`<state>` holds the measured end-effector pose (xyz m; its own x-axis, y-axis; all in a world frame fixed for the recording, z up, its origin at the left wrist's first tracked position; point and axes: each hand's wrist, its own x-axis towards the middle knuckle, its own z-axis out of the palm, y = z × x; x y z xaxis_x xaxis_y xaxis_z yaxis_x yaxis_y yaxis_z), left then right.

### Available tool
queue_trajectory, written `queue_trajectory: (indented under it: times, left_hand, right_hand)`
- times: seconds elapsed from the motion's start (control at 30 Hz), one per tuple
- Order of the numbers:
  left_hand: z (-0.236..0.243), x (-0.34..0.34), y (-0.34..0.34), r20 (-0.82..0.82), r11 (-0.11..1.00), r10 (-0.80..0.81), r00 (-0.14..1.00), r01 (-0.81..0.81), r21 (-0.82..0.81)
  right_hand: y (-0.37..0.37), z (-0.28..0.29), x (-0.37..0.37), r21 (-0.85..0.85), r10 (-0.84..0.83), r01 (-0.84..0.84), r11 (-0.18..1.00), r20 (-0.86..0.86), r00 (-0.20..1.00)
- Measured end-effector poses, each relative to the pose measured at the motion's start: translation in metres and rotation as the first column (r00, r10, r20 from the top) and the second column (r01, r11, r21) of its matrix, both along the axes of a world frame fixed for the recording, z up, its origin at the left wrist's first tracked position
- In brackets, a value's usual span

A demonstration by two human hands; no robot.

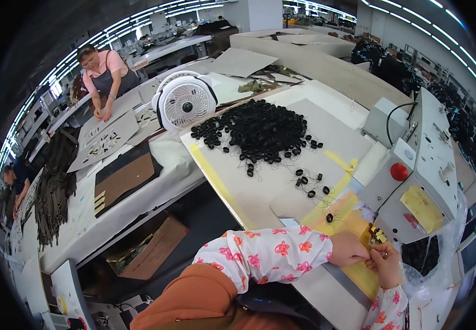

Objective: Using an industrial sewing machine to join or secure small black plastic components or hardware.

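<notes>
My left hand (350, 247) is closed, reaching from a floral sleeve to the brass-coloured foot assembly (377, 234) of a white sewing machine (425, 143). My right hand (383, 264) is pinched just beside it, fingertips touching or nearly touching the left ones; what either holds is too small or hidden to make out. Under both hands lies a yellow-covered work surface (356, 272). A loose black loop piece (329, 218) with thread lies just behind my left hand, and more are scattered farther back, near a large heap (260, 129) of similar pieces on the board.
A white fan (186, 104) stands beyond the board. A co-worker (106, 71) handles grey sheets at the back left; another person (18, 187) is at the far left. Dark straps (51, 198) and a brown panel (128, 181) lie on the left table. A cardboard box (150, 247) sits beneath.
</notes>
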<state>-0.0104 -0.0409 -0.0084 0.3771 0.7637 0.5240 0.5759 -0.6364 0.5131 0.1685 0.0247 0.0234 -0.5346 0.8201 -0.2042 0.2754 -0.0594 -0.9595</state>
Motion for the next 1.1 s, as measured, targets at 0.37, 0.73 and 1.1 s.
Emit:
queue_trajectory:
  times: [0.37,0.73,1.1]
  left_hand:
    - [0.007,0.007,0.013,0.072,0.972,0.001,0.997,0.016,-0.236]
    - [0.014,-0.008,0.024,0.177,0.915,0.146,0.973,-0.065,-0.398]
    - [-0.002,0.003,0.035,0.194,0.849,0.342,0.920,-0.214,-0.483]
  right_hand:
    - [-0.073,0.023,0.005,0.338,0.351,-0.413,0.846,0.231,0.907]
    - [0.014,0.001,-0.001,-0.097,0.190,-0.191,0.977,-0.012,0.982]
    - [0.006,-0.025,-0.002,0.784,-0.092,0.058,0.618,-0.001,0.996]
